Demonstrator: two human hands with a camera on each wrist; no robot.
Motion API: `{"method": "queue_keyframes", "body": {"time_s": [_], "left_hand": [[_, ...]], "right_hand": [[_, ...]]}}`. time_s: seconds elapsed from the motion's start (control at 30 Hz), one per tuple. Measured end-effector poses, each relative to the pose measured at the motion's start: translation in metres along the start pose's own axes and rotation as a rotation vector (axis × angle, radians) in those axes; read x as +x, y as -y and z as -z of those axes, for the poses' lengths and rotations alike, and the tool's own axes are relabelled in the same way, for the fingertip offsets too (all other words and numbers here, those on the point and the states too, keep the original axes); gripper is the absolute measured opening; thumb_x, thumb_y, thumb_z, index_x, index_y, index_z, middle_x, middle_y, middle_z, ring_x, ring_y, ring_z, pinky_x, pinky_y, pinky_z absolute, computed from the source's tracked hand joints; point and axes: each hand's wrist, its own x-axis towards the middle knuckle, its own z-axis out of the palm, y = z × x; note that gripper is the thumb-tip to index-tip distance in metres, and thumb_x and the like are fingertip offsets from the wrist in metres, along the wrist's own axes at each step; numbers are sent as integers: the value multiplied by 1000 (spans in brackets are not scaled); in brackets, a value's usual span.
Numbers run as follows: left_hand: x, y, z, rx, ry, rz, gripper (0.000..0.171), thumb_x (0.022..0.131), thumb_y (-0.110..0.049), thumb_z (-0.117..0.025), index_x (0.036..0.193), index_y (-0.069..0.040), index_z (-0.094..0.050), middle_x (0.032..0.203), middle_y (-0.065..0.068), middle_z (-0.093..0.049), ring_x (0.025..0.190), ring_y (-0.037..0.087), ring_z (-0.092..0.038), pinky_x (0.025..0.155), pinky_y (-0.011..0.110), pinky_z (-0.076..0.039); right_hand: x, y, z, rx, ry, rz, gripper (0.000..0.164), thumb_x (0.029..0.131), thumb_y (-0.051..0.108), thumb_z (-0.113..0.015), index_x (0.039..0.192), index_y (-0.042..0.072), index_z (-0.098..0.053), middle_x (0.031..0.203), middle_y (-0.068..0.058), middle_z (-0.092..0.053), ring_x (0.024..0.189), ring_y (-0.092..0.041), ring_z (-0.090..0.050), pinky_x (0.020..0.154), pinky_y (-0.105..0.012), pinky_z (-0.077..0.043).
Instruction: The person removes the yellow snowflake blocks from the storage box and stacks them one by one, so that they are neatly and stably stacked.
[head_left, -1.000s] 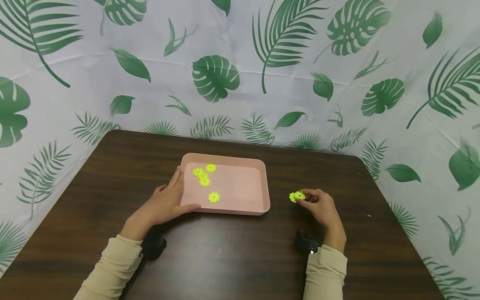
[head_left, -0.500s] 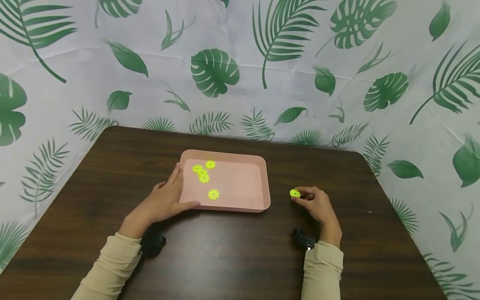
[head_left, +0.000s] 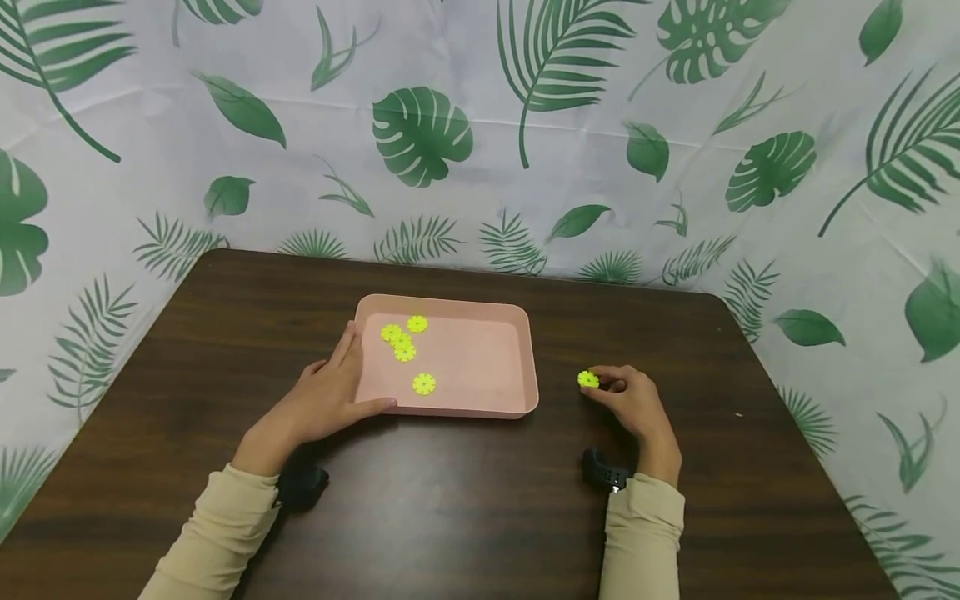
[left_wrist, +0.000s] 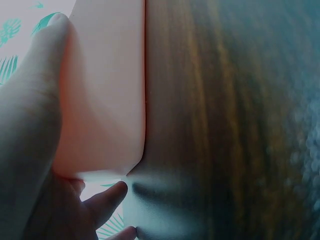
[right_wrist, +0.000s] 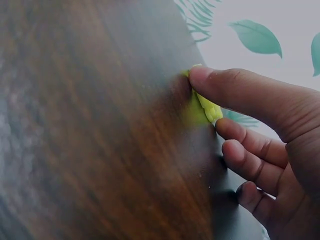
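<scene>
Spanning the near left corner of the pink tray (head_left: 480,367) in the head view, your left hand (head_left: 318,400) lies with its fingers straight along the tray's left wall and its thumb on the near rim, touching the tray without curling round it. To the right of the tray and apart from it, your right hand (head_left: 636,408) pinches a yellow notched disc (head_left: 587,379) between thumb and fingers, just above or on the counter (head_left: 435,500); you cannot tell which. Inside the tray, toward its left end, three overlapping discs (head_left: 402,343) form a short row, with a far disc (head_left: 417,323) just beside them and a near disc (head_left: 423,384) by itself closer to the near wall. Beyond the tray hangs a leaf-print backdrop (head_left: 322,167), and on the near side come your beige sleeves (head_left: 643,529).

In the left wrist view, your thumb lies straight along the tray's upper edge, while two fingertips show past the tray's corner, low by the counter.

In the right wrist view, your thumb presses the yellow piece from one side; the opposing fingertip is hidden, and the other fingers bend loosely below. Blur hides whether you hold one disc or several stacked.
</scene>
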Motion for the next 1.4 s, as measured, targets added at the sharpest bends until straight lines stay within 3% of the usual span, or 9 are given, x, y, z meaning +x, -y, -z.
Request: {"method": "queue_keyframes", "body": {"time_s": [0.5,0.77,1.23,1.4], "left_hand": [[-4,1,-5,-25,-18,-10,118,92,-71,-60,162,7,-6,171,25,7,157,40,-9,109,75,-26],[-6,3,-5,-26,-34,-14,117,92,-71,-60,163,6,-6,171,23,7,157,38,-11,109,73,-26],[-5,3,-1,-19,-46,-20,119,92,-70,-61,161,10,-6,171,25,4,153,40,-27,111,72,-26],[-4,3,-2,-18,-55,-28,118,92,-69,-62,161,10,-7,171,26,3,154,39,-24,110,72,-28]], "right_hand": [[-1,0,2,3,31,-35,47,92,23,-80,130,-2,-67,105,-14,-63,83,-23,-53,73,-37,-45],[-4,4,4,-8,-24,-26,54,96,33,-76,134,-2,-64,104,-15,-64,87,-24,-55,73,-35,-46],[-8,39,22,-8,-126,47,59,99,37,-72,142,0,-58,110,-19,-61,89,-26,-52,76,-38,-45],[-5,50,21,-1,-135,66,57,99,36,-72,142,1,-59,111,-20,-62,90,-27,-54,77,-38,-47]]}}
